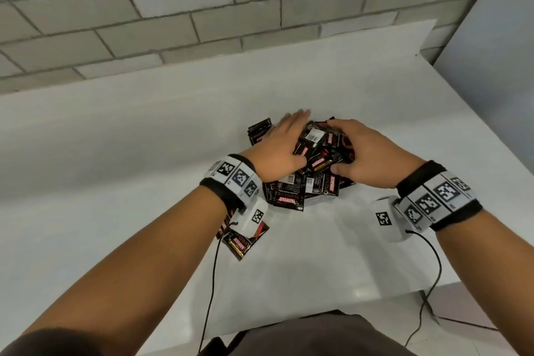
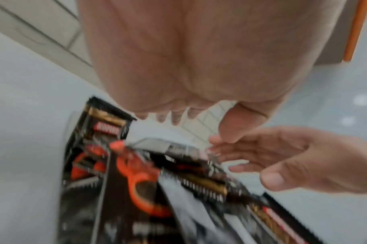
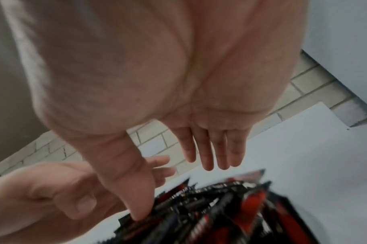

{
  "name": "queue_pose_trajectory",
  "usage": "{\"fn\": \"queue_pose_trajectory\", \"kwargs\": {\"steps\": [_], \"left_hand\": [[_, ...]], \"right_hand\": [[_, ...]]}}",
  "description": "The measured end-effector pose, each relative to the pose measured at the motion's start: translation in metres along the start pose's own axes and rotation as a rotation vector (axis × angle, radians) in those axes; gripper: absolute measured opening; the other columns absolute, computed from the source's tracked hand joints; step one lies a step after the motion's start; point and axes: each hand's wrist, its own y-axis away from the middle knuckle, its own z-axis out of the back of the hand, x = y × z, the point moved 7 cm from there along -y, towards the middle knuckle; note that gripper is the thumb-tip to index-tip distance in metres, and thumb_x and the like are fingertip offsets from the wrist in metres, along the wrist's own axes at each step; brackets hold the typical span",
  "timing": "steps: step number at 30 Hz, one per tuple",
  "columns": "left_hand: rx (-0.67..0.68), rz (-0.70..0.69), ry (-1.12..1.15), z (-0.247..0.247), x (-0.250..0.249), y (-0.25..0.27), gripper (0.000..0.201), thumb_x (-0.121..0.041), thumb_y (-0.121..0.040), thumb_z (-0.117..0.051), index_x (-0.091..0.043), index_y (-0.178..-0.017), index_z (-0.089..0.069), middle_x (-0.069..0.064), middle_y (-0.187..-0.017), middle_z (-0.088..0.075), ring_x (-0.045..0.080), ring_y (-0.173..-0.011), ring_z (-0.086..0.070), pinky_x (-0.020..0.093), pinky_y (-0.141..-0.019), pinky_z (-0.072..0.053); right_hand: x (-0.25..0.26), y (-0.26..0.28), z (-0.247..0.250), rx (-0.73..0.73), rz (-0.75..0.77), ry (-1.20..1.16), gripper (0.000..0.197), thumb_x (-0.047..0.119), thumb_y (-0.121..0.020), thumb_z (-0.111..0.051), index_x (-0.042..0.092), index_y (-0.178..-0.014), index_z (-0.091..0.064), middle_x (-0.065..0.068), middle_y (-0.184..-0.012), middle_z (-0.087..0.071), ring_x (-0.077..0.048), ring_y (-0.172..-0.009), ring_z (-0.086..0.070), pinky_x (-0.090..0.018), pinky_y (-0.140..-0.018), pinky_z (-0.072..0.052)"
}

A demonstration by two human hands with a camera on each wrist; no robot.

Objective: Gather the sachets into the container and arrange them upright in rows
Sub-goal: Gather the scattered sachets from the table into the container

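Both hands over a heap of black-and-red foil coffee sachets in mid white worktop; heap is jumbled, packets lying flat and crossed, none upright, no rows. Container itself hard to make out: a pale curved edge under the near side of the heap may be its rim, cannot tell for sure. Left hand lies flat-fingered against the left flank of the heap, fingers straight, its grip holding nothing. Right hand cups the right side from above; right wrist view shows fingers extended and the thumb tip touching a packet edge, no closed grip on anything. Strays left outside the heap: one black sachet at far left just beside the left hand, one black-and-red sachet near the worktop's front under the left wrist camera. Judged progress: gathering mostly done, two strays to bring in, the whole standing-up and row arranging not yet begun. Wrist views blurred
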Motion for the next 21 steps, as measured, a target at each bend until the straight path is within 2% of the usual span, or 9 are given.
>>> {"fn": "queue_pose_trajectory", "kwargs": {"steps": [3,5,7,10,12,14,16,19,21], "left_hand": [[-0.124,0.012,0.058,0.032,0.014,0.028,0.087,-0.014,-0.098,-0.055,-0.026,-0.164,0.0,-0.002,-0.172,0.005,0.017,-0.158,0.005,0.041,-0.127,-0.002],[-0.22,0.107,0.101,0.046,0.042,0.053,0.08,-0.012,-0.098,-0.054,-0.027,-0.164,-0.011,0.002,-0.171,-0.009,0.024,-0.156,-0.01,0.044,-0.127,-0.014],[-0.258,0.254,0.113,0.049,0.078,0.082,0.076,-0.019,-0.098,-0.06,-0.029,-0.162,-0.02,0.006,-0.166,-0.024,0.028,-0.151,-0.025,0.045,-0.122,-0.026],[-0.085,0.405,0.057,0.018,0.113,0.117,0.093,-0.049,-0.087,-0.075,-0.029,-0.161,-0.021,0.004,-0.163,-0.027,0.028,-0.149,-0.026,0.044,-0.118,-0.031],[0.054,0.455,-0.009,-0.019,0.115,0.131,0.114,-0.068,-0.072,-0.079,-0.025,-0.16,-0.021,0.005,-0.161,-0.026,0.029,-0.147,-0.024,0.047,-0.116,-0.033],[0.083,0.461,-0.173,-0.05,0.108,0.138,0.12,-0.075,-0.062,-0.08,-0.02,-0.154,-0.028,0.006,-0.15,-0.03,0.03,-0.137,-0.03,0.049,-0.109,-0.039],[0.041,0.446,-0.285,-0.069,0.1,0.139,0.107,-0.07,-0.066,-0.078,-0.018,-0.148,-0.034,0.007,-0.137,-0.035,0.029,-0.125,-0.036,0.047,-0.1,-0.045],[0.002,0.445,-0.245,-0.073,0.101,0.139,0.077,-0.046,-0.083,-0.072,-0.015,-0.144,-0.037,0.009,-0.13,-0.04,0.031,-0.12,-0.042,0.044,-0.093,-0.048],[0.016,0.469,-0.222,-0.07,0.108,0.141,0.069,-0.039,-0.081,-0.072,-0.013,-0.136,-0.04,0.008,-0.122,-0.043,0.028,-0.111,-0.044,0.04,-0.084,-0.048]], "right_hand": [[0.02,0.006,0.014,-0.074,0.093,0.071,0.072,0.026,-0.083,-0.078,0.024,-0.147,-0.044,0.0,-0.14,-0.049,-0.02,-0.127,-0.047,-0.026,-0.102,-0.036],[0.047,0.019,0.017,-0.158,0.216,0.065,0.053,0.024,-0.085,-0.073,0.026,-0.135,-0.057,0.003,-0.127,-0.057,-0.016,-0.119,-0.051,-0.026,-0.098,-0.039],[0.08,0.035,0.004,-0.155,0.346,-0.012,0.036,0.02,-0.088,-0.069,0.026,-0.123,-0.065,0.01,-0.111,-0.063,-0.008,-0.105,-0.058,-0.022,-0.091,-0.046],[0.12,0.054,-0.044,0.054,0.495,0.026,0.025,0.021,-0.092,-0.064,0.025,-0.117,-0.066,0.012,-0.1,-0.063,-0.003,-0.088,-0.058,-0.02,-0.081,-0.05],[0.131,0.059,-0.08,0.193,0.53,0.13,0.023,0.025,-0.096,-0.058,0.025,-0.119,-0.063,0.009,-0.104,-0.061,-0.007,-0.09,-0.057,-0.026,-0.083,-0.049],[0.133,0.058,-0.107,0.281,0.512,0.217,0.024,0.026,-0.098,-0.053,0.023,-0.121,-0.061,0.005,-0.11,-0.059,-0.015,-0.099,-0.058,-0.033,-0.087,-0.049],[0.137,0.055,-0.119,0.301,0.495,0.231,0.023,0.025,-0.099,-0.051,0.021,-0.12,-0.061,0.003,-0.112,-0.058,-0.018,-0.102,-0.058,-0.034,-0.087,-0.047],[0.144,0.05,-0.116,0.261,0.503,0.193,0.022,0.023,-0.099,-0.052,0.021,-0.119,-0.062,0.004,-0.111,-0.058,-0.015,-0.098,-0.057,-0.028,-0.085,-0.046],[0.147,0.047,-0.113,0.239,0.5,0.206,0.023,0.024,-0.1,-0.052,0.022,-0.12,-0.062,0.005,-0.111,-0.058,-0.014,-0.097,-0.058,-0.027,-0.085,-0.045]]}}
